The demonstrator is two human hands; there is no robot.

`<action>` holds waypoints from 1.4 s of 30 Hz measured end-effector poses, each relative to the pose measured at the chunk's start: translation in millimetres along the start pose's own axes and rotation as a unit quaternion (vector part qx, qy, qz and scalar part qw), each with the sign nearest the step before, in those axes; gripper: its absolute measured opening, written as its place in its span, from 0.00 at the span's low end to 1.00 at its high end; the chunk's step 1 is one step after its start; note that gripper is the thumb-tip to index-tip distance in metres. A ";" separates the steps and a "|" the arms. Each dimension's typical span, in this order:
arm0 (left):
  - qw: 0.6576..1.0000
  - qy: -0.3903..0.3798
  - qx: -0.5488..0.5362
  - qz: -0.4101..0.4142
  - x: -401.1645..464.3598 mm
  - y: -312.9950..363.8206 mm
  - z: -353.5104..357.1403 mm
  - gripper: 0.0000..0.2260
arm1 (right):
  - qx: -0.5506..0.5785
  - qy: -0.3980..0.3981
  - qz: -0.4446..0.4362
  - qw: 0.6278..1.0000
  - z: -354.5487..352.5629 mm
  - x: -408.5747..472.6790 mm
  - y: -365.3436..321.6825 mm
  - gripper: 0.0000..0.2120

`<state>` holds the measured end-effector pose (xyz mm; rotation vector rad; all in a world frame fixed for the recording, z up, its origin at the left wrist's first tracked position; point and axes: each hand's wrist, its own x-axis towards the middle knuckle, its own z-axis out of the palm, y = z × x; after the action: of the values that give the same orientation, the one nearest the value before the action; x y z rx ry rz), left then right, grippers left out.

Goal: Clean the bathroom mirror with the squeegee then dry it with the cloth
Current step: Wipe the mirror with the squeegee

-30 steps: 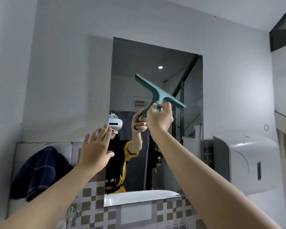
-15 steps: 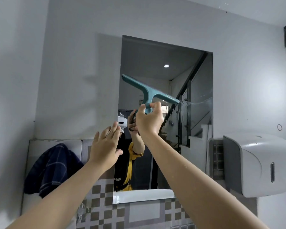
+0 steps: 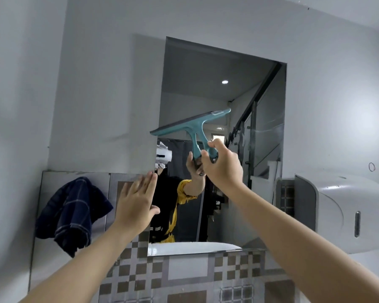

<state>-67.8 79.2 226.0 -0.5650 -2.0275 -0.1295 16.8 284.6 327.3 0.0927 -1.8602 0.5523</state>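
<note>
Overhead, squeegee point(image 3: 192, 127) gripped in right hand point(image 3: 222, 166) (left hand point(image 3: 136, 202) spread flat) against mirror point(image 3: 206, 84).

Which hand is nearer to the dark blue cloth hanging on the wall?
Left. The left hand is open just right of the cloth; the right hand holds the squeegee farther right, higher.

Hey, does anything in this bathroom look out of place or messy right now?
Mostly tidy. The dark cloth hangs bunched and lopsided left of the mirror, not folded. A faint streak crosses the mirror's right side, so it isn't clean there yet. The squeegee in the right hand is tilted, left end lower.
</note>
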 end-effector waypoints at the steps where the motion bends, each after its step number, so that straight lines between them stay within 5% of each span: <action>1: 1.000 -0.006 -0.002 -0.006 -0.2 1.0 0.3 0.47 | -0.017 -0.003 -0.011 1.000 -5.9 1.2 8.3 0.12; 17: 0.999 -0.010 0.026 -0.037 -0.4 7.7 4.4 0.48 | -0.121 -0.021 -0.172 0.977 -80.5 34.6 110.1 0.13; 21: 0.999 -0.008 0.040 -0.037 -1.1 8.1 3.3 0.42 | -0.112 -0.022 -0.172 0.979 -93.2 36.1 131.0 0.12; 26: 0.998 -0.016 0.032 -0.052 -0.5 11.4 5.3 0.49 | -0.119 -0.035 -0.145 0.982 -109.2 35.8 158.9 0.12; 42: 0.997 -0.032 0.025 -0.060 -1.3 9.5 4.7 0.49 | -0.073 -0.029 0.007 0.997 -122.6 0.3 178.3 0.10</action>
<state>-66.8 88.7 221.2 -0.4214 -2.1217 -0.1330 65.5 493.7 300.4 -0.0014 -1.9532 0.4252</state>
